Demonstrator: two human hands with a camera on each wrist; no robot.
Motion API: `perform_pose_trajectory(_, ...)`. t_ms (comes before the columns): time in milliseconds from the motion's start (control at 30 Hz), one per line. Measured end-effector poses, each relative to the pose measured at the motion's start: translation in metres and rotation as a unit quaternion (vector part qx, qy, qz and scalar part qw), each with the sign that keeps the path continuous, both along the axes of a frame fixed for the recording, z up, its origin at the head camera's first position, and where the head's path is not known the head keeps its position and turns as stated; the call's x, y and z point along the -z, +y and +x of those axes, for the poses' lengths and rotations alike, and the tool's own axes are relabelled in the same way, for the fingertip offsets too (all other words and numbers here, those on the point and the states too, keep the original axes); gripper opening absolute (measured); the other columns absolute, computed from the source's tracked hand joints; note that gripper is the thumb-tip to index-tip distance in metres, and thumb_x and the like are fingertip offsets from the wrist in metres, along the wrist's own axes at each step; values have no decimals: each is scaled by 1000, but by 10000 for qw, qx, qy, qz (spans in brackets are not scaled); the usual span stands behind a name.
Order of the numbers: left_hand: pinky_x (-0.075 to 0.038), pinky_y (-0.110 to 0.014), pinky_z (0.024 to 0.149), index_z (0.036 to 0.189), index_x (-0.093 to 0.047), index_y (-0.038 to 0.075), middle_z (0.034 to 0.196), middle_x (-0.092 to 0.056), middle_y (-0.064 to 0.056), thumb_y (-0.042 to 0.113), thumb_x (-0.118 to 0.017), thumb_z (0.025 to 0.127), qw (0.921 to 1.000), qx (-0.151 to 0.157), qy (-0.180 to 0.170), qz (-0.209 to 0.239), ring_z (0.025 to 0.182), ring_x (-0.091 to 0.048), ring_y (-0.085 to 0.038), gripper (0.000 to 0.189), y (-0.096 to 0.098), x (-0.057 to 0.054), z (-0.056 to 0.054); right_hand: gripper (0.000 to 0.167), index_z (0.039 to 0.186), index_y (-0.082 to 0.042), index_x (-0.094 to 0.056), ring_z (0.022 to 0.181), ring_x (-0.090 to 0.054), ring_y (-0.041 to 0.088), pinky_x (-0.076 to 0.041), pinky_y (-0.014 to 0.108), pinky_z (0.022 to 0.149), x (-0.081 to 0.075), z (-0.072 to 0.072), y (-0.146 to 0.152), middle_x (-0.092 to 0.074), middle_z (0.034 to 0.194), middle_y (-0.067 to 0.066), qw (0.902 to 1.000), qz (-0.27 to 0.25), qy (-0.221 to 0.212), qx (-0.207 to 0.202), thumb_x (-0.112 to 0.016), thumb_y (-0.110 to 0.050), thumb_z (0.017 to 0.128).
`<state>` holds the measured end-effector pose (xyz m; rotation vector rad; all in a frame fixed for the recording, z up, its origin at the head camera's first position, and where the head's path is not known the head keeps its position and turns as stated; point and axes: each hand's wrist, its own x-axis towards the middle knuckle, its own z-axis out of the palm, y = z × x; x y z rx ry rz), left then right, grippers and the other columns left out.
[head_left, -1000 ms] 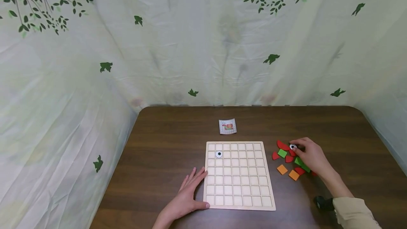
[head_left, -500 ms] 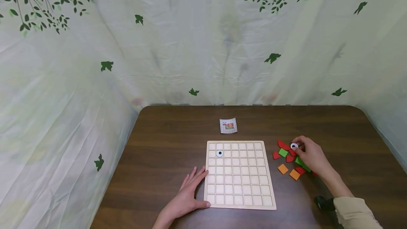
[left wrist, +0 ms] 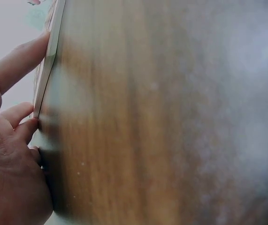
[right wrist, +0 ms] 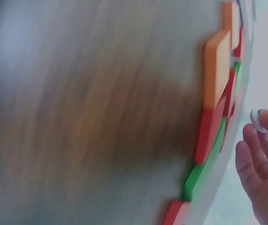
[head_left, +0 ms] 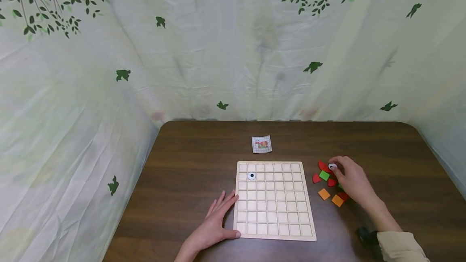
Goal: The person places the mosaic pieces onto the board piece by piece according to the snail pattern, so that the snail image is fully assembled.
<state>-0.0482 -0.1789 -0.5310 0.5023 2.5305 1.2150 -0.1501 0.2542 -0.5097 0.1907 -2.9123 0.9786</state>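
A pale wooden grid board point(head_left: 276, 207) lies on the table, with one round eye piece point(head_left: 251, 176) in a cell near its upper left. My left hand point(head_left: 212, 227) rests along the board's left edge, fingers extended and thumb at the lower corner; the left wrist view shows the thumb and fingertips against the board's side. Between thumb and fingers my right hand point(head_left: 353, 181) pinches a second white-and-black eye piece point(head_left: 332, 166). In the right wrist view this disc point(right wrist: 257, 121) is held above the table, beyond the coloured pieces. Some pieces are hidden beneath the right hand.
Right of the board lie orange squares point(head_left: 324, 194), a green square point(head_left: 324, 175) and several red pieces point(head_left: 316, 178). A small picture card point(head_left: 261, 144) lies behind the board on the brown table point(head_left: 196, 153). A printed curtain point(head_left: 233, 51) hangs behind the table.
My right hand, pinching the eye piece, has shifted slightly left toward the board and now covers more of the green pieces. The left hand has stayed in place at the board.
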Motion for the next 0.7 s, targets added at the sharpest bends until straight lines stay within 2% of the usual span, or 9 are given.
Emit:
perform_pose_trajectory(267, -1, -53, 114, 152, -38, 16, 161, -25, -1, 23, -86, 68, 10000, -30, 10, -27, 150, -3, -29, 97, 0, -1, 1, 19, 110, -6, -66, 83, -55, 25, -51, 44, 72, -1, 4, -25, -61, 101, 9, 9992, -302, 229, -149, -66, -1, 92)
perform_pose_trajectory(467, -1, -54, 114, 152, -38, 16, 161, -25, -1, 23, -86, 69, 10000, -38, 7, -36, 150, -3, -29, 97, 0, -1, 1, 18, 108, -8, -68, 83, -55, 22, -50, 41, 70, 0, 6, -47, -61, 94, 4, 9977, -467, 427, -224, -68, -2, 91)
perform_pose_trajectory(700, 0, -54, 114, 153, -37, 16, 161, -24, -1, 22, -85, 69, 10000, -35, -33, -4, 149, -3, -30, 96, 1, -2, 0, 24, 112, -8, -66, 84, -57, 20, -54, 37, 73, -2, 11, -76, -64, 99, 4, 9972, -611, 173, -390, -68, 0, 89)
